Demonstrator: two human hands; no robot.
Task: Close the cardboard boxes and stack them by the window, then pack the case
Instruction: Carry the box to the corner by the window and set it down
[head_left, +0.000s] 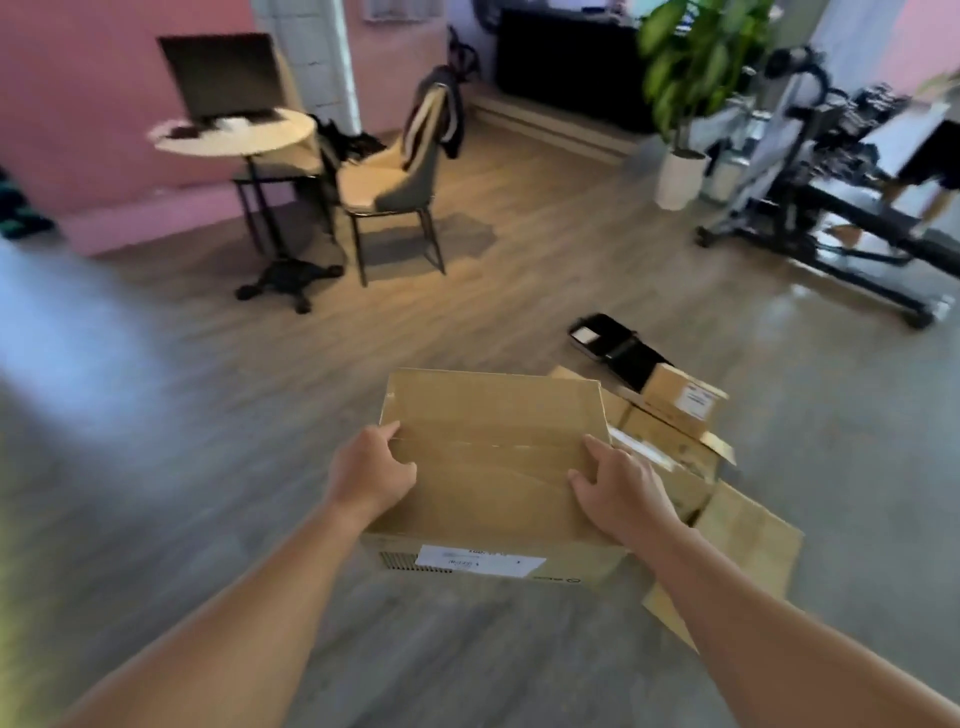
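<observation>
Head view, lower centre of frame: one closed brown cardboard box (493, 462) with a white label on its near side, carried between my hands. Left hand (371, 473) grips its left top edge, right hand (618, 488) its right, fingers curled over the flaps. I judge it stiff, moderately light, the taped seam smooth; the opposite edges suit best. Right of it, more open cardboard boxes (675, 441) on the floor; beyond, an open black case (615, 345).
</observation>
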